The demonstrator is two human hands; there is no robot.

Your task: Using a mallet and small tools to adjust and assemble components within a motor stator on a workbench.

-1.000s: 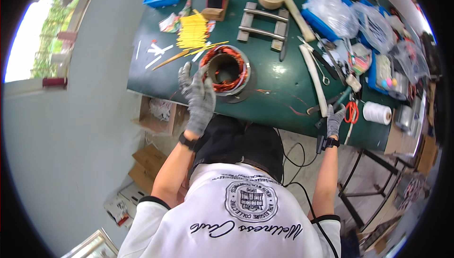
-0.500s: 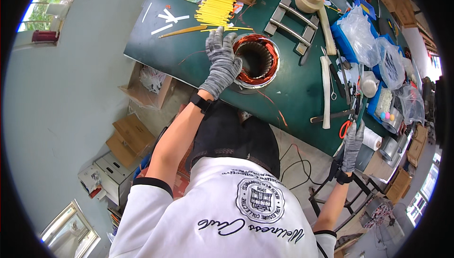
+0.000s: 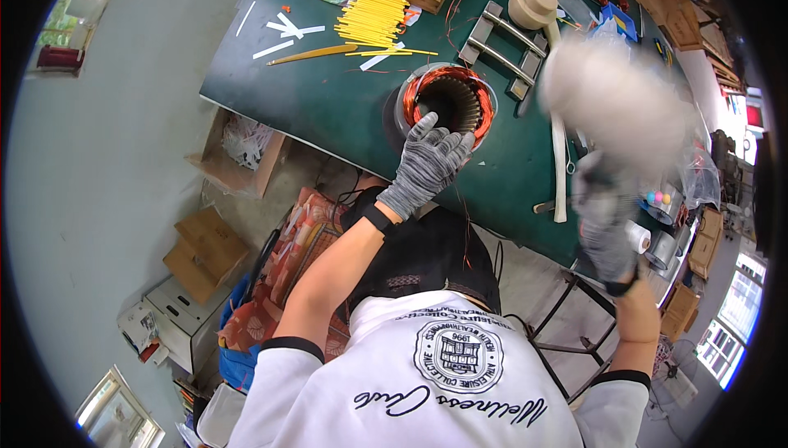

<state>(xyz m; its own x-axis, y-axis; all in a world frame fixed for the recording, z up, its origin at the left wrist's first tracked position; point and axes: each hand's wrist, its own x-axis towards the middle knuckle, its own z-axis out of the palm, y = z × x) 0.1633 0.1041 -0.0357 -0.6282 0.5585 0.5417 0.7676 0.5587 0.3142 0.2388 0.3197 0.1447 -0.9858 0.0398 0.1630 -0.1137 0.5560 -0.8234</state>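
A round motor stator (image 3: 486, 124) with orange-red copper windings stands on the green table in front of me, its slotted bore facing up. My left hand (image 3: 428, 165), in a grey knit glove, holds its near rim, the fingertips bent over the windings toward the bore; the thumb is hidden. To the right, my gloved right hand (image 3: 603, 230) is closed on what looks like a mallet (image 3: 611, 103), lifted above the table. Motion smears its large whitish head, and the handle is mostly hidden.
Yellow strips (image 3: 373, 17) and a yellow-brown pointed tool (image 3: 312, 55) lie beyond the stator, left. A metal frame with two bars (image 3: 505, 50), a stepped tan block (image 3: 529, 6) and a pale handle (image 3: 560, 173) lie to its right. An open carton (image 3: 222, 160) stands below the table's left edge.
My right hand has raised the white-headed mallet from the table's right side, up and inward. My left hand has slid from the stator's left side to its near rim.
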